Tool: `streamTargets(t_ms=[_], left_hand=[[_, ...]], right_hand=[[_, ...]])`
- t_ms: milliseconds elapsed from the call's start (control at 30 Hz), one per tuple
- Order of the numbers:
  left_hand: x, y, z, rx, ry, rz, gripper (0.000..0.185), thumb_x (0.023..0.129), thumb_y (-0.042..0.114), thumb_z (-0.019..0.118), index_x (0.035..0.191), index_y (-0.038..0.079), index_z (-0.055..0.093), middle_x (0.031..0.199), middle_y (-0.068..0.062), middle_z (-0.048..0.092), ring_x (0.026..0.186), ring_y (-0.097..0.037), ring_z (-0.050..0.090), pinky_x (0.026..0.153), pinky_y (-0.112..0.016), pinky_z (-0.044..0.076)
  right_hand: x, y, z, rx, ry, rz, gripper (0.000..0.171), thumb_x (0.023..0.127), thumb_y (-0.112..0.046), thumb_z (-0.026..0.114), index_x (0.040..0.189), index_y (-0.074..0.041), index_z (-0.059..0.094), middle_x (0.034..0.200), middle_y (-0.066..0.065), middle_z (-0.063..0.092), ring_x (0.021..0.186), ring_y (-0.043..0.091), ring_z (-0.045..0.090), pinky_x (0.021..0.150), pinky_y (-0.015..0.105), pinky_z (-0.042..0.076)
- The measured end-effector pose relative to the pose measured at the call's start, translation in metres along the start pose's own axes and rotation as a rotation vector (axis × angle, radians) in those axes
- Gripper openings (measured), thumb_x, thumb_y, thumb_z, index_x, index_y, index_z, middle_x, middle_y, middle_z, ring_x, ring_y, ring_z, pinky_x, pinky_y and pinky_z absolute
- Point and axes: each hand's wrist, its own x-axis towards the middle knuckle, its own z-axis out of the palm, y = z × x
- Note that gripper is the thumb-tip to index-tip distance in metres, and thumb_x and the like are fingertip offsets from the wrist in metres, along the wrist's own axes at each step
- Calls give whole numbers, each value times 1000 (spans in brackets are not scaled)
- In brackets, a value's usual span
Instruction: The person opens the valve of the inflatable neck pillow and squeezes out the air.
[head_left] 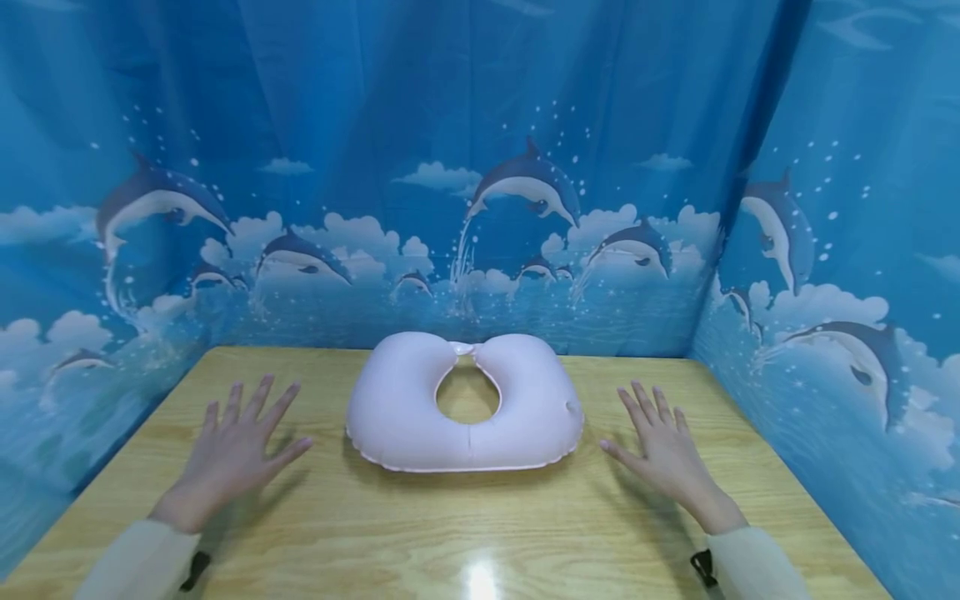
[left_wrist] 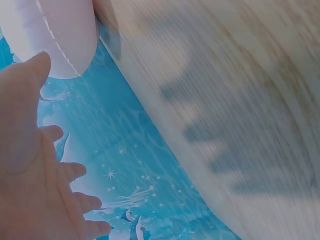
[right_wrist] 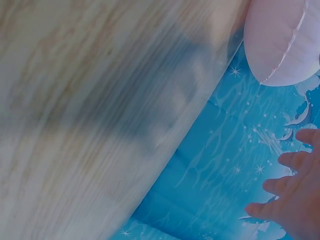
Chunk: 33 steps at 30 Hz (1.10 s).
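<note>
A pale pink inflatable neck pillow (head_left: pixel 405 408) lies puffed up on the wooden table, its round opening in the middle and the gap between its two ends facing the back. A small valve (head_left: pixel 572 407) shows on its right side. To the left of the pillow is my left hand (head_left: pixel 232 450), fingers spread and holding nothing. My right hand (head_left: pixel 663 454) hovers on the other side, also spread and not touching the pillow. Both wrist views show the seamed side of the pillow (left_wrist: pixel 55 35) beyond the hands, with hand shadows on the wood.
The light wooden table (head_left: pixel 420 533) ends at a back edge just behind the pillow. Blue curtains (head_left: pixel 420 100) printed with dolphins and clouds hang behind the table and along both sides. A bright light reflection falls near the table's front.
</note>
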Motion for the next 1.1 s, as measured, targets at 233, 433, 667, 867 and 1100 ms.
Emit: streamTargets(t_ms=[233, 433, 667, 867, 1100], left_hand=[[7, 5, 1, 19, 43, 36, 81, 83, 64, 46, 147, 25, 14, 150, -24, 14, 130, -57, 6, 99, -73, 3], [12, 11, -1, 22, 71, 65, 79, 82, 63, 48, 145, 21, 24, 148, -24, 19, 128, -58, 14, 99, -72, 7], [18, 20, -4, 36, 88, 89, 77, 83, 64, 46, 143, 20, 29, 147, -22, 23, 127, -55, 20, 98, -72, 14], [23, 27, -3, 37, 162, 150, 72, 82, 56, 56, 140, 18, 36, 145, -21, 29, 126, -51, 27, 98, -69, 21], [29, 31, -1, 35, 221, 210, 70, 81, 55, 59, 137, 18, 40, 141, -18, 36, 124, -47, 33, 97, -67, 27]], right_hand=[[6, -5, 2, 4, 33, -40, 81, 84, -54, 54, 145, -11, 24, 150, 18, 21, 136, 45, 15, 102, 67, 14], [12, -9, 3, -2, 134, -128, 72, 84, -47, 58, 138, -6, 37, 144, 18, 33, 131, 44, 26, 99, 64, 24], [19, -16, 4, -19, 247, -230, 63, 81, -38, 65, 130, -4, 46, 136, 18, 44, 123, 42, 39, 91, 63, 35], [23, -23, 2, 4, 278, -272, 59, 78, -32, 68, 126, -4, 50, 132, 17, 49, 120, 40, 43, 91, 62, 36], [30, -29, 2, 22, 316, -334, 52, 77, -27, 69, 121, -3, 54, 126, 16, 53, 115, 38, 47, 89, 59, 37]])
